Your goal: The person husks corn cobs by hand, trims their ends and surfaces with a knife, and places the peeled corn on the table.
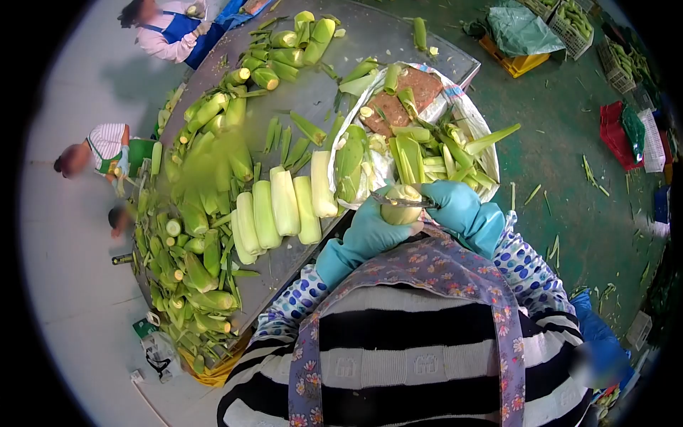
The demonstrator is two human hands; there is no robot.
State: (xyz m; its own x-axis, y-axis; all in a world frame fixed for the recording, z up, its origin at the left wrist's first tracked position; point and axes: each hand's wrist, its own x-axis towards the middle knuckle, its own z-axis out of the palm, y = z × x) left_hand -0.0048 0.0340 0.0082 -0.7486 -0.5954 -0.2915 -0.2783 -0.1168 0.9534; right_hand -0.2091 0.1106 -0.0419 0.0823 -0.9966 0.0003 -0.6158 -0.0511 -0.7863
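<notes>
My left hand (371, 229), in a teal rubber glove, is closed around an ear of corn (400, 214) with its cut end facing up, close to my apron. In my right hand (459, 212), gloved the same way, is a knife (398, 201); its blade lies across the top of the ear. Just beyond my hands, a white sack (491, 132) with an open mouth holds stripped green husks (455, 153) and a brown board (402, 99). To the left, several ears trimmed to pale inner husk (284, 203) lie in a row on the metal table.
A large heap of unhusked corn (206, 178) covers the left part of the metal table (277, 281). Two co-workers (167, 32) are at the far left side. Crates (573, 32), a yellow bin (516, 60) and a red crate (619, 135) stand on the green floor, with scattered husks.
</notes>
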